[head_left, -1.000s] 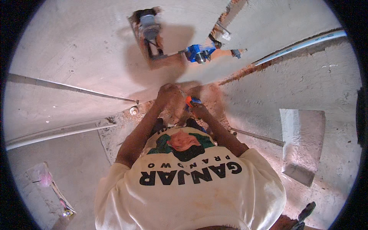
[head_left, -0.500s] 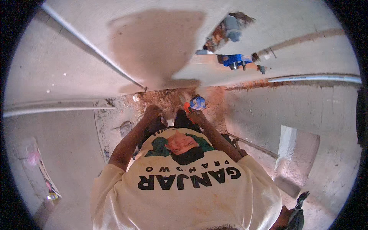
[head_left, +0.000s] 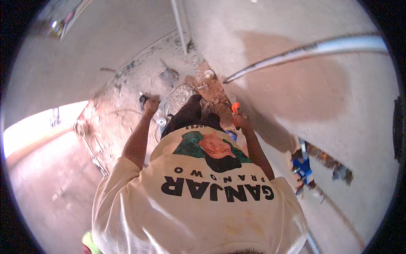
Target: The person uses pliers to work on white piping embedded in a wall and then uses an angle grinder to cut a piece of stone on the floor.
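My right hand is closed around an orange-handled tool, beside the wall base; its exact kind is unclear. Out to the left, my left hand is closed on a small dark object above the dusty floor, blurred and partly hidden by the fingers. A round disc-like thing with a blue part lies close to my left knee. Below my right hand a blue bundle shows partly behind my shirt. A flat grey trowel-like piece lies on the floor ahead.
A white pipe runs along the right wall, another pipe stands near the corner. A white pipe end is by the wall. The right wall holds a blue box in a cut-out. A bright doorway opens at left.
The view has swung left, so the corner and doorway floor now show. My left hand has reached out to the left to the dark object. My right hand still holds the orange-handled tool.
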### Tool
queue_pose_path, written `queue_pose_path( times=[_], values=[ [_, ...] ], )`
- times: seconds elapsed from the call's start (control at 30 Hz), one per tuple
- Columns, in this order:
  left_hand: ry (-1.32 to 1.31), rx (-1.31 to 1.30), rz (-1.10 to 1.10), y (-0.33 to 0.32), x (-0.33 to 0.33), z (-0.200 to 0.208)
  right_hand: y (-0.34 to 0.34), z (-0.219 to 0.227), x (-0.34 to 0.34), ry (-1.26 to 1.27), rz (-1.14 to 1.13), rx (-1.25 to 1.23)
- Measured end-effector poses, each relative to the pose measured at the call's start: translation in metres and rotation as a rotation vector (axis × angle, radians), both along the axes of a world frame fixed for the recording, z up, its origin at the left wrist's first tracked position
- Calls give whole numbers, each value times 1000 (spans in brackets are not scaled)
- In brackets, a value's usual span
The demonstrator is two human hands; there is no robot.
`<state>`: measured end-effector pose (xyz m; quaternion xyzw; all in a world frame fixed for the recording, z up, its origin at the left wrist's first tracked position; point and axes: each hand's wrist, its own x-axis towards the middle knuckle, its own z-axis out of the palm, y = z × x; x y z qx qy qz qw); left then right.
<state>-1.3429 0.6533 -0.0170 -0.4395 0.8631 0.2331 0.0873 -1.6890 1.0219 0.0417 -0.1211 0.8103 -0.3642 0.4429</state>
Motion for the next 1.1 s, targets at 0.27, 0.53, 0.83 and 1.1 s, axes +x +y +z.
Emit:
queue_pose_path(
  times=[0.27, 0.53, 0.83, 1.1],
  values=[
    [90, 193, 99, 111, 148, -72, -114, 42, -12, -273, 48, 96],
    [50, 477, 868, 125, 145, -12, -223, 29, 23, -302, 362, 247],
    [310, 369, 1026, 21, 211, 19, -408, 6, 128, -164, 674, 187],
    [473, 228, 1385, -49, 315, 9, -561, 98, 278, -289, 901, -86]
  ],
)
